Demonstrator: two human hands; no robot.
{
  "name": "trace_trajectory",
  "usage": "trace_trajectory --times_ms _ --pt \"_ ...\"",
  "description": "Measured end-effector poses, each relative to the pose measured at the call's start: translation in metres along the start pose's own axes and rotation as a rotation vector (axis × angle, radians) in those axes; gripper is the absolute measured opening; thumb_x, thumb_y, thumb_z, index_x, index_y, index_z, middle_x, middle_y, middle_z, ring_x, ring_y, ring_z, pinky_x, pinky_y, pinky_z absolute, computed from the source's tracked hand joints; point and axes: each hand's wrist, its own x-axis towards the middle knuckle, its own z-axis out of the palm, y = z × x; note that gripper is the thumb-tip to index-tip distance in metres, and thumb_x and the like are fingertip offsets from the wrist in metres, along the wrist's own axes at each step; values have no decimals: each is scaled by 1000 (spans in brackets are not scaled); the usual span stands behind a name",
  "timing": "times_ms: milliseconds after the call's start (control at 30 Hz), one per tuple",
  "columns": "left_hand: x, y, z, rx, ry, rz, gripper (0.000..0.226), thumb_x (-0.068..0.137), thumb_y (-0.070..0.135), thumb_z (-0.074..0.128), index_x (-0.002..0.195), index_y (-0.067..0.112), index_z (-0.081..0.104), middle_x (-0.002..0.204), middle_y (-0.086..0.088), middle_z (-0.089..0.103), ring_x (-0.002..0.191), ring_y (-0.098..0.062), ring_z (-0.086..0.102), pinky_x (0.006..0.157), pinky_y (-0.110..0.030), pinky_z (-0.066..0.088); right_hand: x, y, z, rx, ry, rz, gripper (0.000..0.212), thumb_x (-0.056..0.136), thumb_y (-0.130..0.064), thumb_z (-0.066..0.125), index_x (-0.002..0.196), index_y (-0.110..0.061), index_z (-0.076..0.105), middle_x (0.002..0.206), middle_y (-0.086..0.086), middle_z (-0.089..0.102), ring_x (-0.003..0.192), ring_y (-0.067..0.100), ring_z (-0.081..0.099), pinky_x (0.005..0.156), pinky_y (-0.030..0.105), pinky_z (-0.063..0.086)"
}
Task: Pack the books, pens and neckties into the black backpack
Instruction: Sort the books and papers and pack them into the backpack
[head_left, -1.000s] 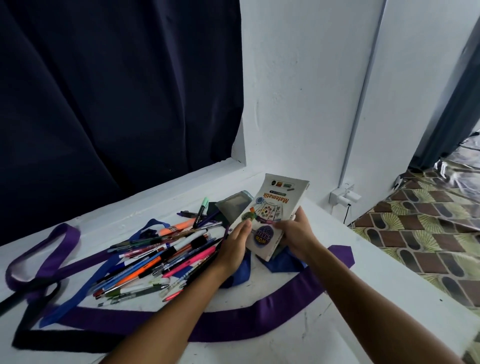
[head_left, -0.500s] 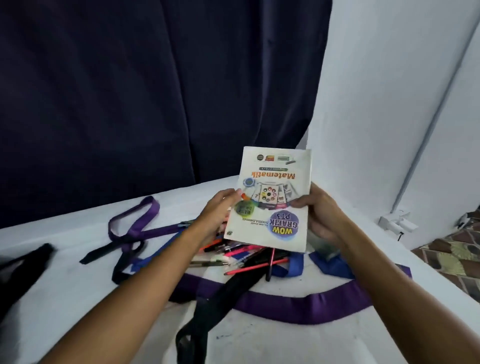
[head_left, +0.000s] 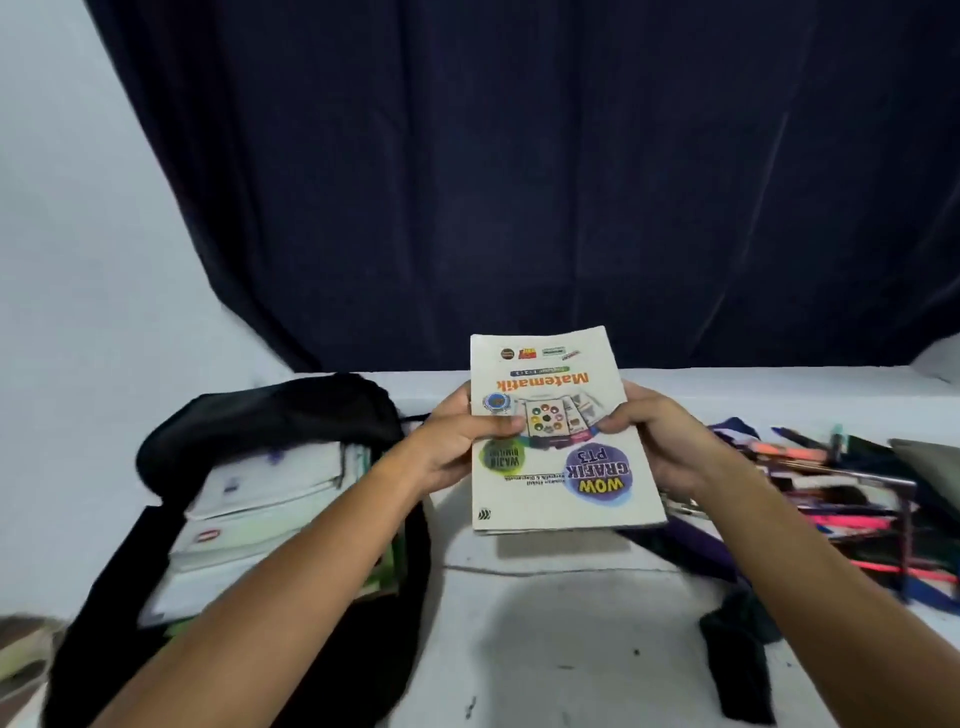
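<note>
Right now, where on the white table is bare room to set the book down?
Bare table lies in front, between the black backpack to the left and the dark necktie to the right. To the right it is crowded with pens. The backpack already holds books.

White book (head_left: 556, 467), black backpack (head_left: 270, 415)

The white softcover book (head_left: 556, 431) reads upside down to the camera. Its cover bears "Matematik" in orange, and "WOW GRAFIK PT3" on a purple blob. Smaller print is illegible.
</note>
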Motion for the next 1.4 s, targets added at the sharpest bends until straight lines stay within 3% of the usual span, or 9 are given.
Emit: trace_trajectory --times_ms 133,367,500,633,833,1000,1133,1200,1400 --pt "-50 17 -80 -23 123 56 60 66 -9 68 123 4 55 115 -21 69 95 -33 71 76 -45 61 27 26 88 10 -57 -9 42 87 11 44 125 -1 57 109 19 72 88 33 72 69 40 61" --pt "-112 32 -181 -76 316 161 39 79 -15 61 110 8 62 105 -16 73 90 -32 72 74 -48 61 49 84 182 236 -261 49 67 77 -56 62 128 -12 62 132 18 60 113 36 63 82 47 57" --pt "-129 32 -212 -79 322 145 44 81 -16 60 120 3 59 112 -20 70 91 -32 72 72 -44 61 57 106 209 239 -403 66 88 58 -25 91 136 -15 53 131 20 60 110 40 64 74 49 59" --pt "-137 28 -229 -33 318 108 45 83 -13 61 126 0 57 114 -20 70 92 -29 73 71 -40 61 62 116 227 103 -291 33 70 72 12 62 138 -10 48 118 20 66 99 38 69 62 40 60" --pt "-154 28 -258 372 251 85 50 80 47 65 117 13 60 101 -11 74 77 -22 70 52 -28 56 68 119 211 246 -262 32 92 33 3 89 121 -1 63 117 24 66 95 38 70 67 43 62" --pt "-156 10 -294 885 352 284 45 81 61 58 90 19 70 86 0 74 76 -13 68 65 -26 52 65 118 182 371 -315 13 83 39 5 88 118 6 64 124 27 62 104 39 67 73 41 61" --pt "-144 -5 -313 1253 351 286 36 78 50 75 96 19 73 94 9 69 83 -4 58 72 -21 47 65 125 158 442 -365 91 51 92 7 33 143 11 31 144 35 37 133 47 41 107 51 41" --pt "-135 -10 -315 1358 305 257 48 73 53 79 106 19 71 106 9 66 99 -6 55 83 -24 47 67 132 146 429 -447 82 55 92 9 10 148 11 14 149 37 25 140 48 28 114 54 28" --pt "-116 -13 -322 1492 248 154 84 57 85 60 121 30 66 117 17 66 107 -7 59 84 -30 53 60 143 129 345 -348 191 57 92 10 9 150 7 8 150 38 21 140 51 25 114 60 24"
